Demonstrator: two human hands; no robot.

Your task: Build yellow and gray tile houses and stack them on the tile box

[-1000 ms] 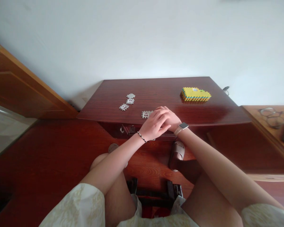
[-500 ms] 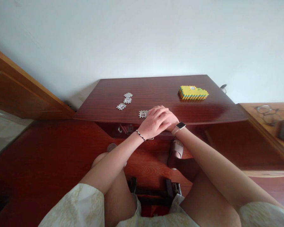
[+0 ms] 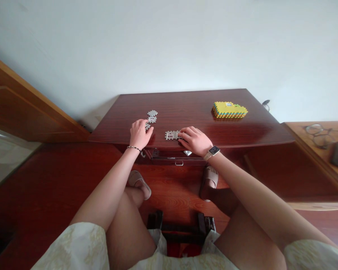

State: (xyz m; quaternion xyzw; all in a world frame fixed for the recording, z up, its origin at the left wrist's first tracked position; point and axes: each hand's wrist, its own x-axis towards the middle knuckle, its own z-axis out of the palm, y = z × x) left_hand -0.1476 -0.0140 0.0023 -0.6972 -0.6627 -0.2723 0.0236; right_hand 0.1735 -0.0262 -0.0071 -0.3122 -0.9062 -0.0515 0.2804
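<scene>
While loosely half-curled, both hands [image 3: 140, 132] [image 3: 196, 140] on grey puzzle pieces [image 3: 174, 135]

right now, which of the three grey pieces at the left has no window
The plain grey piece, nearest the wall; the middle piece and the near piece at the left hand both show white window bars.

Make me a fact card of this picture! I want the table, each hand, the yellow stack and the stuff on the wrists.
Table: dark red-brown wooden table, against a pale wall
Left hand: palm down, fingers at the nearest of three flat grey notch-edged pieces
Right hand: palm down, fingers at the right end of a flat grey notch-edged window part
Stack: yellow-topped notch-edged stack, on the table's right, apart from both hands
Worn: dark-and-light beaded bracelet, left; pale-strapped square watch, right
</scene>
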